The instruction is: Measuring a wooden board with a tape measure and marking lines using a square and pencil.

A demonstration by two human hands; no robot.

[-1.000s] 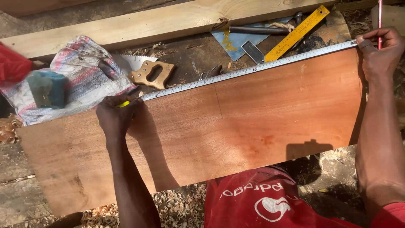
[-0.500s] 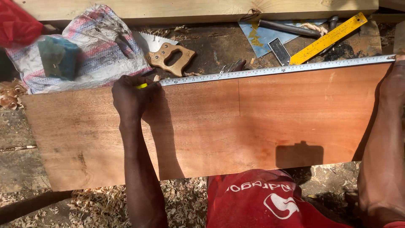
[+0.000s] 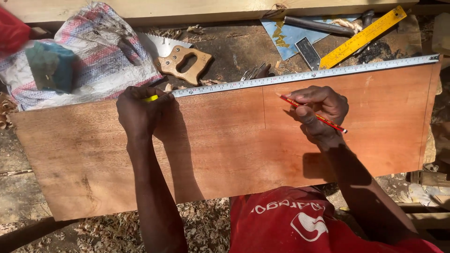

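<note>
A wide reddish wooden board (image 3: 225, 154) lies across the bench in front of me. A steel tape measure blade (image 3: 304, 75) runs along its far edge out to the right end. My left hand (image 3: 138, 112) is closed around the yellow tape measure case (image 3: 151, 98) at the board's far edge. My right hand (image 3: 318, 112) holds a red pencil (image 3: 311, 114) over the board, its tip pointing left near a thin pencil line (image 3: 264, 110) across the board, just below the tape.
Behind the board lie a handsaw with a wooden handle (image 3: 183, 61), a yellow ruler (image 3: 363, 35), a metal square (image 3: 307, 51) and a striped woven sack (image 3: 89, 56) with a teal block (image 3: 51, 65) on it. A long timber (image 3: 187, 9) runs along the back. Wood shavings (image 3: 201, 225) cover the ground.
My right hand has come in from the tape's right end to the middle of the board with the pencil. The left hand stays on the tape case.
</note>
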